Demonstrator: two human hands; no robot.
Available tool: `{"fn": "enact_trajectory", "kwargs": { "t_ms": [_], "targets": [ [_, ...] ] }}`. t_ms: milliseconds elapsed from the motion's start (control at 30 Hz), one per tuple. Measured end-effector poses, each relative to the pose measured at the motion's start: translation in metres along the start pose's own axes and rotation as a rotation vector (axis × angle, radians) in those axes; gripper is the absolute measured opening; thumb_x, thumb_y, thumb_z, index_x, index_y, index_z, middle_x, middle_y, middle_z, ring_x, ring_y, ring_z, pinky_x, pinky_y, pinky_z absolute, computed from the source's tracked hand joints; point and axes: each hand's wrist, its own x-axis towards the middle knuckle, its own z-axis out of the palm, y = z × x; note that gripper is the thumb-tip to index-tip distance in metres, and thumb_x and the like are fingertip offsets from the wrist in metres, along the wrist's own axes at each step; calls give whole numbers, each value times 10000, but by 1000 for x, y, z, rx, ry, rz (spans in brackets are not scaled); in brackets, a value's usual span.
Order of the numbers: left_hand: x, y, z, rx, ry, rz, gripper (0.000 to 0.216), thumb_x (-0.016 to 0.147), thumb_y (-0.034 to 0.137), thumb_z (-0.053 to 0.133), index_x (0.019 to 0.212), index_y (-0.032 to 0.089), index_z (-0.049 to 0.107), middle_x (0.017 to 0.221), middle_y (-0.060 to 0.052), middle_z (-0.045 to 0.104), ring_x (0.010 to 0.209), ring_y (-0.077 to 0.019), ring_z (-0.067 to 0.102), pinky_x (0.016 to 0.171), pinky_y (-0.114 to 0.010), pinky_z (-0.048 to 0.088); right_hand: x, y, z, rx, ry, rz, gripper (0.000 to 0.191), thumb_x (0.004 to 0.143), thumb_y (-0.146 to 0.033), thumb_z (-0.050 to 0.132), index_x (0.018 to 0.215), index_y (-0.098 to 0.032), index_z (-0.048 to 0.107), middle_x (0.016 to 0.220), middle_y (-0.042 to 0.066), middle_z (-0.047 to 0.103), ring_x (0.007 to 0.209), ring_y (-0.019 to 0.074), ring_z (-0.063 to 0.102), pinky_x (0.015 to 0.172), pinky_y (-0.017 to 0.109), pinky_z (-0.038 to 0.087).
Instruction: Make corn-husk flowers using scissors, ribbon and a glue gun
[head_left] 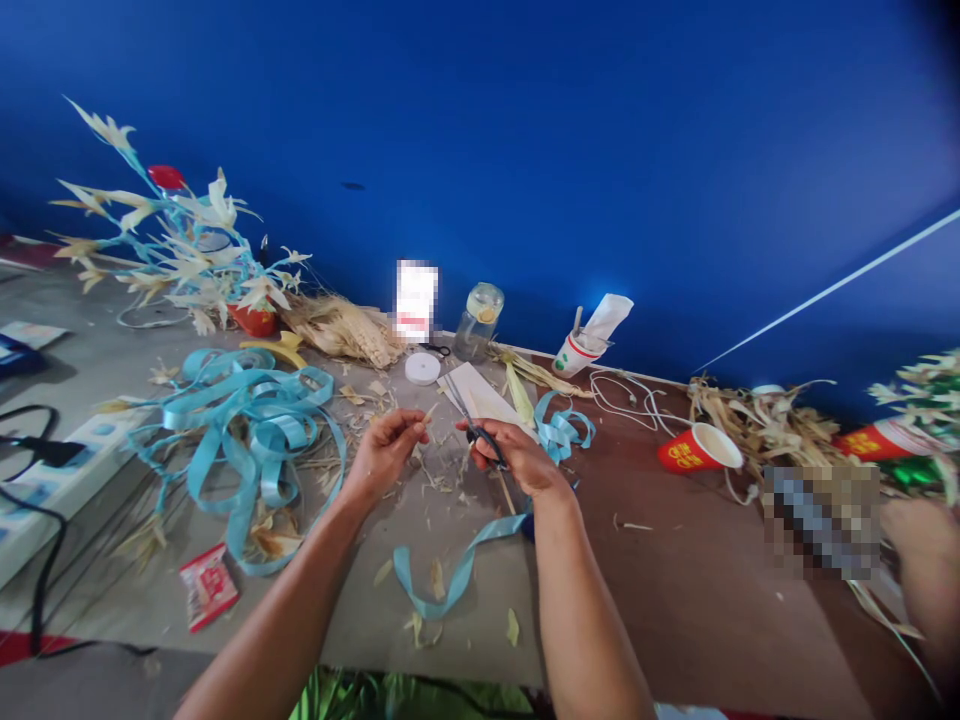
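My left hand [386, 455] is closed, its fingertips pinching a small pale strip of husk [430, 411]. Just to the right, my right hand [521, 455] grips a pair of scissors [491, 445] by the dark handles, blades pointing up and away from me. A gap separates the blades from the strip. Under the hands, husk scraps [437, 578] litter the table. A loose length of light blue ribbon [450, 600] curls in front of them. Beyond lie a white card [480, 385] and a white spool [422, 369].
Tangled blue ribbon [217, 470] and a power strip [75, 490] fill the left, before husk flowers [217, 205]. A glass jar [474, 335] and a cup with tissue [574, 355] stand by the wall. A red paper cup [694, 450] lies tipped at right, near another person's arm [930, 560].
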Motion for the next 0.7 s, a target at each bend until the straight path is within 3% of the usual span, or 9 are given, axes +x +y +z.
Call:
{"fn": "enact_trajectory", "kwargs": {
  "t_ms": [300, 700],
  "targets": [
    [1, -2, -4, -42, 52, -4, 267, 670, 384, 687, 805, 158, 647, 572, 19, 546, 463, -61, 399, 429, -195, 253, -5, -1, -5, -61, -220, 49, 661, 705, -572, 609, 1119, -58, 554, 595, -29, 492, 555, 88, 414, 568, 243, 299],
    [0, -4, -6, -20, 14, -4, 209, 692, 348, 666, 779, 158, 656, 513, 44, 444, 467, -62, 362, 443, -198, 239, -4, 3, -6, -48, -254, 72, 580, 735, -512, 615, 1097, -62, 564, 607, -29, 512, 550, 77, 431, 569, 232, 319]
  ]
}}
